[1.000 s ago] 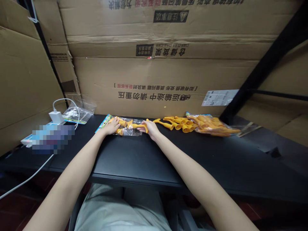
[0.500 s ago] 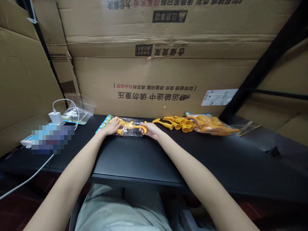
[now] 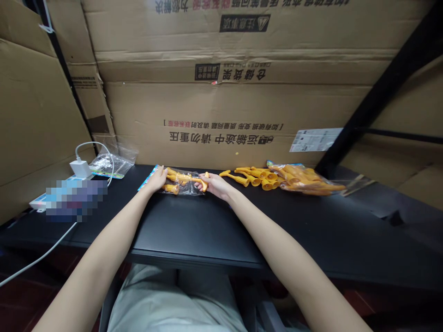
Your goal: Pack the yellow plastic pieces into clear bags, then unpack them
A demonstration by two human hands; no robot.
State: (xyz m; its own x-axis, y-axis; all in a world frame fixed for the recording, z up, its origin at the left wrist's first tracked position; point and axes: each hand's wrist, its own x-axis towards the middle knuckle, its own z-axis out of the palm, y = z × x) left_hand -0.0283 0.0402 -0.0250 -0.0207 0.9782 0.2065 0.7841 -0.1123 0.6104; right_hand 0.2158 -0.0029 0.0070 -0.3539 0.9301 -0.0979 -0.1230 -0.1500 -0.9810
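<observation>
I grasp one orange toy (image 3: pixel 205 183) with my right hand (image 3: pixel 216 185) at the right end of one clear bag (image 3: pixel 190 189); my left hand (image 3: pixel 156 180) touches the left end, grip unclear. A second bag (image 3: pixel 116 162) lies left, a third bag (image 3: pixel 304 180) right, beside at least five loose toys (image 3: pixel 256 181).

Arms (image 3: pixel 104 244) outstretched (both bare) | left hand (image 3: pixel 157 180) apparently palm-down | right hand (image 3: pixel 215 185) curled

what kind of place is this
Probably a makeshift work station, though little of the wider room shows. A black tabletop stands before a wall of printed cardboard, with a clear bag of orange pieces and loose orange pieces on it.
</observation>
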